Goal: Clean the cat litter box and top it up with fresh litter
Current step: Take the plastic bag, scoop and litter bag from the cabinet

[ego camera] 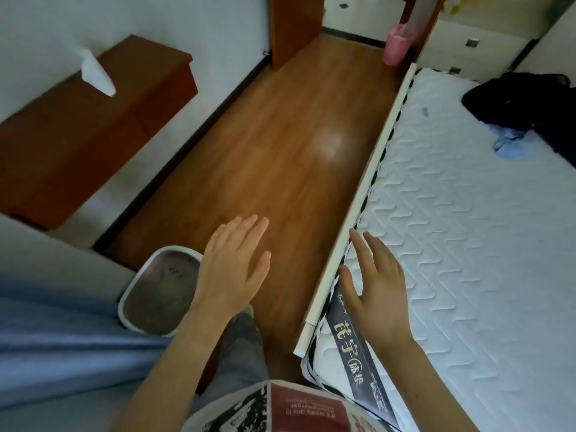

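A white-rimmed litter box (131, 286) filled with grey-brown litter (162, 285) sits on the wooden floor at the lower left, partly hidden behind my left forearm. My left hand (232, 266) hovers above the floor just right of the box, fingers straight and spread, holding nothing. My right hand (375, 286) is stretched out over the edge of the white mattress (467, 213), fingers straight, also empty. No scoop or litter bag is in view.
A brown wall shelf (78, 135) with a white tissue (96, 73) hangs at the left. Blue fabric (46, 338) lies at the lower left. A wooden floor strip (280, 135) runs toward a doorway with a pink bin (397, 45). Dark clothes (523, 101) lie on the mattress.
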Demonstrator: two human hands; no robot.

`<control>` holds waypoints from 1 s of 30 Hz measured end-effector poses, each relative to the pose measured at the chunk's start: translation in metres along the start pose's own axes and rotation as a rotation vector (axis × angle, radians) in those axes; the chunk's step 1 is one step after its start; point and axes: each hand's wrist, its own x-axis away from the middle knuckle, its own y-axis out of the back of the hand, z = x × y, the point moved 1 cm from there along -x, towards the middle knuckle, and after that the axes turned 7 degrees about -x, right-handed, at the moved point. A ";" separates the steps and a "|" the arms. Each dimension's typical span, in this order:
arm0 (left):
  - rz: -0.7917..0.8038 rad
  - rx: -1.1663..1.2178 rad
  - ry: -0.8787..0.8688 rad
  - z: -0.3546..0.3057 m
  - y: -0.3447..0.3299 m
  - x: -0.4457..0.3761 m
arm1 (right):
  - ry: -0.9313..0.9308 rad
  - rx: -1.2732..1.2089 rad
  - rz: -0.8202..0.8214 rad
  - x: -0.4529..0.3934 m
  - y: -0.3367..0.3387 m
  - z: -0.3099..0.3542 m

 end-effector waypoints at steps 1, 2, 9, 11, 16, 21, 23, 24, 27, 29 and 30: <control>0.013 0.032 -0.008 0.013 0.000 -0.011 | -0.015 -0.028 -0.022 -0.011 -0.009 0.008; 0.026 0.052 -0.002 0.025 0.002 -0.021 | -0.036 -0.043 -0.039 -0.024 -0.017 0.018; 0.069 0.055 -0.113 0.136 0.013 -0.093 | -0.078 -0.038 -0.049 -0.113 -0.092 0.097; 0.087 0.050 -0.116 0.168 0.021 -0.110 | -0.088 -0.025 -0.050 -0.134 -0.106 0.121; 0.078 0.039 -0.116 0.226 0.032 -0.153 | -0.138 -0.005 -0.049 -0.174 -0.130 0.147; 0.075 0.093 -0.125 0.235 0.028 -0.189 | -0.129 0.027 -0.044 -0.204 -0.131 0.150; 0.098 0.102 -0.145 0.231 0.022 -0.204 | -0.147 0.038 -0.063 -0.218 -0.128 0.147; 0.109 0.105 -0.154 0.229 0.019 -0.212 | -0.156 0.042 -0.073 -0.225 -0.127 0.146; 0.137 0.116 -0.197 0.221 0.008 -0.243 | -0.177 0.042 -0.089 -0.250 -0.124 0.135; 0.159 0.117 -0.225 0.216 0.000 -0.269 | -0.188 0.035 -0.099 -0.274 -0.123 0.122; 0.164 0.110 -0.234 0.213 -0.005 -0.285 | -0.191 0.033 -0.107 -0.288 -0.123 0.114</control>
